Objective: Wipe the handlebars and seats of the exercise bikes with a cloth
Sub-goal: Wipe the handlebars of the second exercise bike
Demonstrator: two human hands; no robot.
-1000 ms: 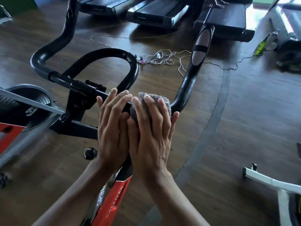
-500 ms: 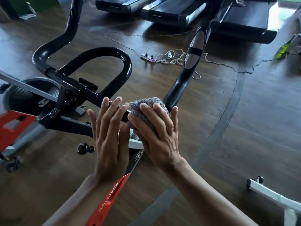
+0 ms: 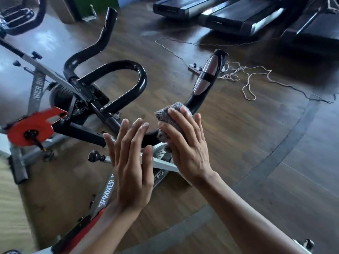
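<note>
A red and grey spin bike stands in front of me with black handlebars [image 3: 126, 85]. A grey cloth [image 3: 172, 112] is bunched on the right bar, just below its silver-padded grip [image 3: 205, 79]. My right hand [image 3: 187, 142] presses the cloth against that bar, its fingers straight over the fabric. Just to its left my left hand [image 3: 130, 162] is raised, fingers straight and spread, holding nothing, in front of the bar's lower bend. The seat is out of view.
Treadmills [image 3: 238, 17] line the back. A power strip [image 3: 195, 67] and tangled cords [image 3: 247, 83] lie on the wooden floor behind the bike. Another bike's white frame [image 3: 304, 242] shows at the bottom right, and a second handlebar [image 3: 22, 17] at the top left.
My right hand has slid the cloth a little up the right bar. The two hands have parted, and the view has swung so that the bike sits further left.
</note>
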